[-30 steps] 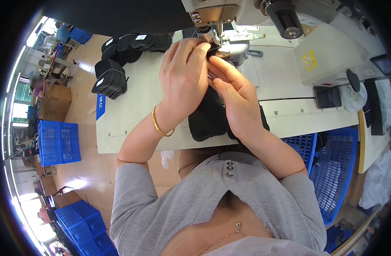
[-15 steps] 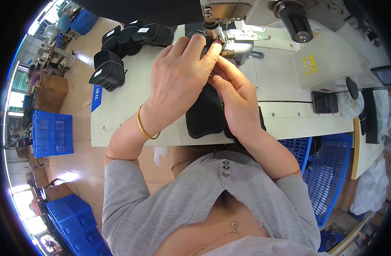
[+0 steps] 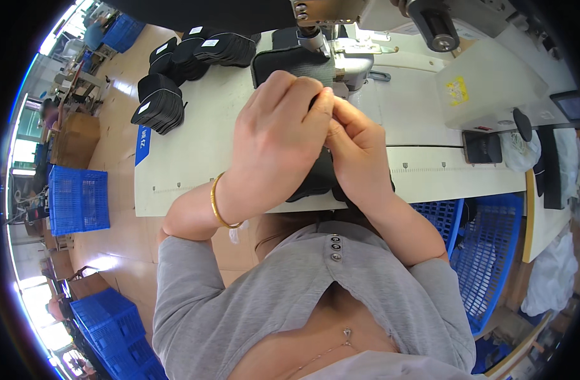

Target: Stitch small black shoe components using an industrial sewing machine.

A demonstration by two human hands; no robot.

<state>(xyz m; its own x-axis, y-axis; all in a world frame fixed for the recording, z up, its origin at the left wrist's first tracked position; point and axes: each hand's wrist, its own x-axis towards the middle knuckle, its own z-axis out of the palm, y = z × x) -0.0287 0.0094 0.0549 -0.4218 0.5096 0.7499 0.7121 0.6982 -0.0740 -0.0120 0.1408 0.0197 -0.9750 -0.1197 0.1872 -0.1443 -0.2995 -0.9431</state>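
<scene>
A sewing machine (image 3: 312,41) stands at the top, and a black padded fabric piece (image 3: 280,62) with a greyish ribbed edge lies by its needle area. Just below, my left hand (image 3: 280,130) is closed, thumb against bent fingers, with a bit of black fabric showing between them. My right hand (image 3: 361,149) pinches right beside it, fingertips meeting the left thumb; what it grips is hidden. Beneath both hands, more black pieces (image 3: 316,177) rest at the table's front edge, mostly covered by the hands.
Several stacks of black fabric pieces (image 3: 160,104) with white labels sit at the table's left. To the right are a dark phone-like device (image 3: 482,149) and a white machine housing (image 3: 492,88). Blue crates (image 3: 486,253) stand below the table's right side; others (image 3: 79,199) are on the floor.
Both hands have drawn back slightly from the needle toward me, still together. More of the black piece by the machine now shows.
</scene>
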